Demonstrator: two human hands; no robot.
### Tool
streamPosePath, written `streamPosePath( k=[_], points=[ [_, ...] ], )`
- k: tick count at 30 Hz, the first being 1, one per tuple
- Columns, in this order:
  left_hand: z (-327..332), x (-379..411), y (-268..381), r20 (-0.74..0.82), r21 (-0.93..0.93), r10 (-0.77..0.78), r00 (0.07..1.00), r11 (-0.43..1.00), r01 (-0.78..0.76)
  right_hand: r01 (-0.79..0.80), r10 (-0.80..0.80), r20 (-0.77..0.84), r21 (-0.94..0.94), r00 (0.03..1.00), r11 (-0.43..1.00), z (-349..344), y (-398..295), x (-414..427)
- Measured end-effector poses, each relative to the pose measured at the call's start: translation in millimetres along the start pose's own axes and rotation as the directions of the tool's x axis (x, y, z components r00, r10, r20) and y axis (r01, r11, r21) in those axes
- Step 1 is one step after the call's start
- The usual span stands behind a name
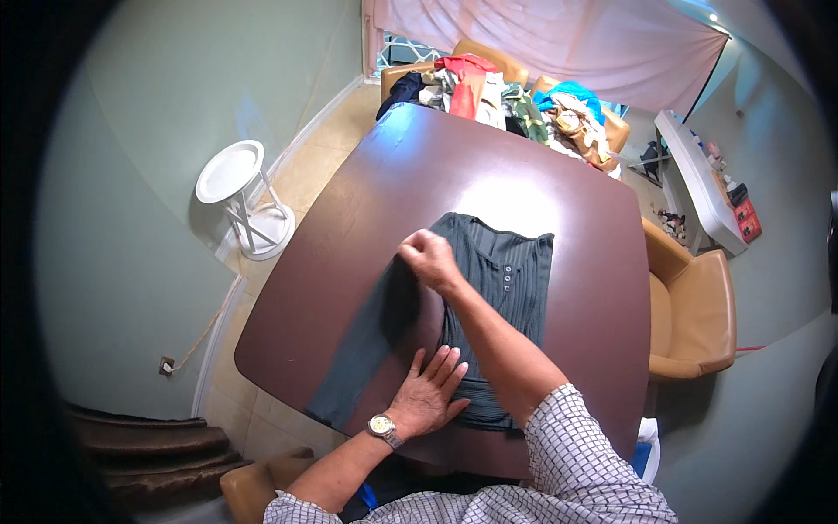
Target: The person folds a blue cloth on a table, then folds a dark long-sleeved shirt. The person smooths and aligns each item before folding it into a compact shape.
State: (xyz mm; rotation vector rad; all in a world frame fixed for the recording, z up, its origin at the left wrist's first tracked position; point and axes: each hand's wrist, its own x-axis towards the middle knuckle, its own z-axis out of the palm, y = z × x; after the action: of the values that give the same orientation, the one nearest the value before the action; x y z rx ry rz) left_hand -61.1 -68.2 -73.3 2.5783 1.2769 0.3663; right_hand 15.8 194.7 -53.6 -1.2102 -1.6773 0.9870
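A dark green ribbed long-sleeved top [497, 308] lies on the brown table, neckline away from me, with several small buttons below the neck. Its right half looks folded in, forming a straight edge. One sleeve [357, 354] stretches out to the lower left, towards the table's edge. My right hand [429, 259] crosses over the garment and pinches the sleeve near the shoulder. With fingers spread, my left hand [432, 393] rests flat by the lower left edge of the body, partly on the fabric. A wristwatch [382, 427] is on my left wrist.
Piled clothes [471, 92] cover tan chairs beyond the table's [314, 281] far edge. A tan armchair [694, 314] stands at the right. A white side table [230, 171] is at the left. Along the right wall, a white shelf desk [694, 177] holds small items.
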Motion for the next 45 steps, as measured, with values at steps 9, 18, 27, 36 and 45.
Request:
streamPosePath(
  k=[9, 18, 27, 36, 45],
  points=[
    [-16, 4, 7, -0.031, 0.008, 0.004, 1.0, 1.0, -0.004, -0.123, 0.36, -0.01, 0.93, 0.933, 0.346, -169, 61, -32],
    [-15, 1, 6, -0.012, 0.031, -0.001, 1.0, 1.0, 0.001, -0.249, 0.081, -0.594, -0.206, 0.8, 0.946, -182, 73, -55],
    [-14, -1, 5, -0.004, 0.018, -0.02, 1.0, 1.0, 0.02, 0.239, -0.13, 0.203, -0.749, 0.971, 0.618, -101, -21, -83],
    [-13, -6, 8, -0.033, 0.018, -0.022, 0.999, 1.0, 0.023, 0.076, -0.045, -0.26, 0.11, 0.965, 0.991, -173, -43, -89],
    [-15, -23, 30, -0.009, 0.052, -0.049, 0.999, 0.997, 0.05, -0.206, 0.433, -0.471, 0.459, 0.769, 0.864, -268, 21, -188]
  ],
)
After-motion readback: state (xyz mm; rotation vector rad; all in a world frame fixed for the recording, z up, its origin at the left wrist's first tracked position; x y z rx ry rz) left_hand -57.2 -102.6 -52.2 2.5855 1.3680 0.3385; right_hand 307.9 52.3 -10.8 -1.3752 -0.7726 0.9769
